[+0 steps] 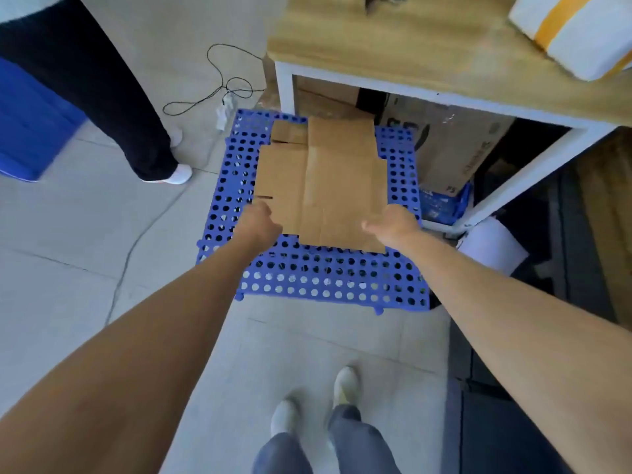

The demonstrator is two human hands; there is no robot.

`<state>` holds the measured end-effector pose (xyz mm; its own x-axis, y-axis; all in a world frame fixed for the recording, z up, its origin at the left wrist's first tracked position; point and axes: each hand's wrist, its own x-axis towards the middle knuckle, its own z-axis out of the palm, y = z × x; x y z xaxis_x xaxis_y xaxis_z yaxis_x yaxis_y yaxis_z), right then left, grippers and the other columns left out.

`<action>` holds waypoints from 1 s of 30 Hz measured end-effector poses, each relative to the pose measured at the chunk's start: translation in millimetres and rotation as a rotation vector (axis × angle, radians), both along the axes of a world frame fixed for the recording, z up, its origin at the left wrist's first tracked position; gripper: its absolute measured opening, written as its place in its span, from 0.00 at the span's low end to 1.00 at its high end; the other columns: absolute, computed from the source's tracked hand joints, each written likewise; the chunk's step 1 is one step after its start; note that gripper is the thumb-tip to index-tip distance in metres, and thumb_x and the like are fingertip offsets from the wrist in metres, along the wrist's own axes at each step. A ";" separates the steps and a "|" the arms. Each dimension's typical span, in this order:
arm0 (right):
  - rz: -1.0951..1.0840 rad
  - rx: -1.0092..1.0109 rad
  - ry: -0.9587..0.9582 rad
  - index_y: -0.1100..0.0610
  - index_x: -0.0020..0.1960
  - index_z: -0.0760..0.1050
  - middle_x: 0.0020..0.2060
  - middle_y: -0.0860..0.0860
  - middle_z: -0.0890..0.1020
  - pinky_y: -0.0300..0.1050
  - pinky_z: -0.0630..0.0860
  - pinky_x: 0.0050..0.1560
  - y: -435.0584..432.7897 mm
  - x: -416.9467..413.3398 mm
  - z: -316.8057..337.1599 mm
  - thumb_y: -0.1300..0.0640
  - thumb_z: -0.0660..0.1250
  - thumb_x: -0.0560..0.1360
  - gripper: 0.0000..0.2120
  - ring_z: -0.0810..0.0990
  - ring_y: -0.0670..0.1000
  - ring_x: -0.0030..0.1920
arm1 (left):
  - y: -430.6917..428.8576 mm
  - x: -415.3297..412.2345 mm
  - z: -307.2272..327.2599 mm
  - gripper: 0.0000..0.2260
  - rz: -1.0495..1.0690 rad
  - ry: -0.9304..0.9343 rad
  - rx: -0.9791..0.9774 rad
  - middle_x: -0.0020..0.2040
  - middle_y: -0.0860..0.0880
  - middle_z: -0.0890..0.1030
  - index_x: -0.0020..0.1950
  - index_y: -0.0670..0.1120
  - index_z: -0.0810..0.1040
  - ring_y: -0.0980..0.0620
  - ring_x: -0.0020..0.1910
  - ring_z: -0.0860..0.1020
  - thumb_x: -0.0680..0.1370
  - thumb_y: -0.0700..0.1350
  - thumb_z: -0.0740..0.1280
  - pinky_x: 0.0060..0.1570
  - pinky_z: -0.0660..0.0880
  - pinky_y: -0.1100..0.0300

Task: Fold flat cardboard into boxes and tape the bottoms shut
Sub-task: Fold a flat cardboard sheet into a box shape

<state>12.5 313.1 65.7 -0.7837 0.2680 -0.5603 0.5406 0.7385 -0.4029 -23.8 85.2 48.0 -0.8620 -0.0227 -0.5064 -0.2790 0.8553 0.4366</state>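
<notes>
Head view: left hand (261, 218) grips flat cardboard (328, 186) near edge, fingers curled; right hand (393, 224) at edge, finger state unclear.

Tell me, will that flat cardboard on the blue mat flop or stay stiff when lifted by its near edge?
Probably fairly stiff: the flat cardboard lies level in broad panels. Its visible creases and slits suggest it may hinge or sag there. Likely light for its size, since it looks thin.

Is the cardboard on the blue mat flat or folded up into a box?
Flat. The cardboard lies spread on the blue mat, its flaps level, no walls raised.
</notes>
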 end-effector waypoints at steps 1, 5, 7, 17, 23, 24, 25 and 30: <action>0.000 -0.024 -0.032 0.58 0.36 0.70 0.31 0.54 0.72 0.42 0.64 0.30 1.4 -6.6 -14.6 0.50 0.62 0.80 0.17 0.69 0.50 0.29 | -2.0 -5.8 -14.7 0.22 0.036 -0.019 -0.014 0.69 0.38 0.66 0.70 0.37 0.65 0.39 0.53 0.77 0.79 0.41 0.64 0.43 0.75 0.53; -0.109 -0.138 -0.060 0.61 0.66 0.72 0.61 0.57 0.77 0.48 0.72 0.57 6.3 -22.1 -63.7 0.49 0.63 0.79 0.21 0.75 0.58 0.60 | -11.4 -24.0 -58.1 0.27 0.244 -0.077 -0.009 0.71 0.38 0.61 0.73 0.39 0.59 0.35 0.62 0.72 0.78 0.44 0.65 0.53 0.76 0.45; -0.199 -0.159 -0.051 0.62 0.67 0.70 0.63 0.58 0.75 0.48 0.71 0.58 5.6 -26.9 -78.3 0.48 0.65 0.78 0.24 0.74 0.58 0.62 | -12.5 -30.4 -71.6 0.29 0.328 -0.104 0.074 0.70 0.37 0.64 0.74 0.40 0.57 0.36 0.59 0.74 0.77 0.44 0.67 0.51 0.76 0.45; -0.469 -0.096 -0.153 0.61 0.73 0.60 0.67 0.58 0.71 0.57 0.70 0.65 12.4 -39.9 -113.2 0.38 0.69 0.71 0.41 0.71 0.60 0.66 | -6.1 -48.8 -93.0 0.24 0.674 -0.152 0.230 0.34 0.47 0.67 0.66 0.38 0.70 0.48 0.30 0.67 0.76 0.49 0.70 0.28 0.65 0.57; -0.682 -0.292 -0.080 0.62 0.73 0.60 0.68 0.57 0.71 0.49 0.71 0.55 7.5 -37.9 -100.1 0.49 0.72 0.73 0.36 0.72 0.58 0.65 | -1.3 -44.2 -70.0 0.14 0.738 -0.104 0.633 0.60 0.43 0.77 0.63 0.40 0.71 0.43 0.52 0.78 0.78 0.38 0.66 0.47 0.78 0.53; -0.732 -0.328 -0.076 0.62 0.73 0.60 0.69 0.57 0.70 0.50 0.71 0.56 8.8 -36.6 -92.4 0.50 0.72 0.73 0.36 0.71 0.58 0.65 | -0.4 -44.1 -61.0 0.13 0.737 -0.100 0.647 0.60 0.43 0.77 0.63 0.40 0.71 0.43 0.53 0.78 0.79 0.38 0.66 0.48 0.78 0.52; -0.789 -0.379 -0.066 0.62 0.73 0.60 0.69 0.58 0.69 0.51 0.71 0.60 10.8 -34.9 -83.5 0.52 0.72 0.74 0.35 0.71 0.59 0.66 | -0.1 -43.8 -51.1 0.11 0.731 -0.093 0.650 0.59 0.43 0.76 0.61 0.40 0.72 0.43 0.53 0.78 0.79 0.37 0.65 0.49 0.78 0.52; -0.991 -0.621 0.021 0.61 0.71 0.65 0.69 0.56 0.70 0.53 0.68 0.67 21.7 -11.9 -27.0 0.56 0.67 0.78 0.24 0.70 0.57 0.66 | -2.7 -35.7 4.5 0.11 0.619 -0.045 0.605 0.58 0.42 0.78 0.61 0.41 0.73 0.44 0.50 0.79 0.79 0.37 0.65 0.41 0.77 0.56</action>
